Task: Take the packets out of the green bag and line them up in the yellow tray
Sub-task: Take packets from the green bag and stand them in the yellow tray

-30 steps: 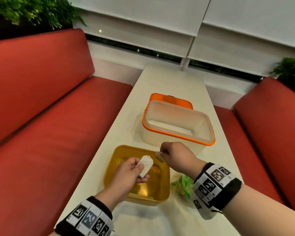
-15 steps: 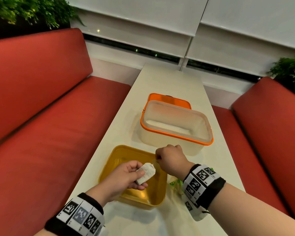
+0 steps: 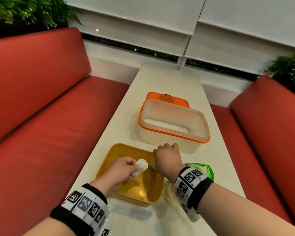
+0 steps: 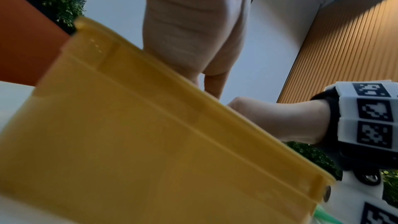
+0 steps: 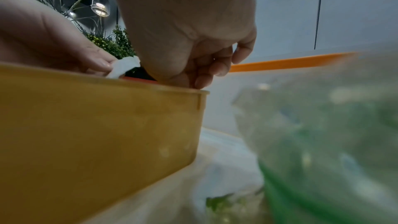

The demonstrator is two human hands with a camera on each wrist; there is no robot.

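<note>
1 white packet (image 3: 140,167) is pinched by L hand (image 3: 120,169) over yellow tray (image 3: 144,195). R hand (image 3: 167,159) grip is curled at tray's far rim; contents can't be told. Green bag (image 3: 203,169) lies beside tray on table (image 3: 169,79).

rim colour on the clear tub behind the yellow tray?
Orange rim on the clear tub; the head view shows it best.

The head camera looks forward and down along the counter (image 3: 160,86), taking in both hands over the yellow tray (image 3: 109,160) and the orange-rimmed box (image 3: 174,133) beyond. The left wrist camera sits low and very near the yellow tray's outer wall (image 4: 150,142), tilted up past the left hand (image 4: 193,23) toward the ceiling. The right wrist camera looks from low beside the green bag (image 5: 323,142) along the right hand (image 5: 183,31); all three views share the tray and hands.
</note>
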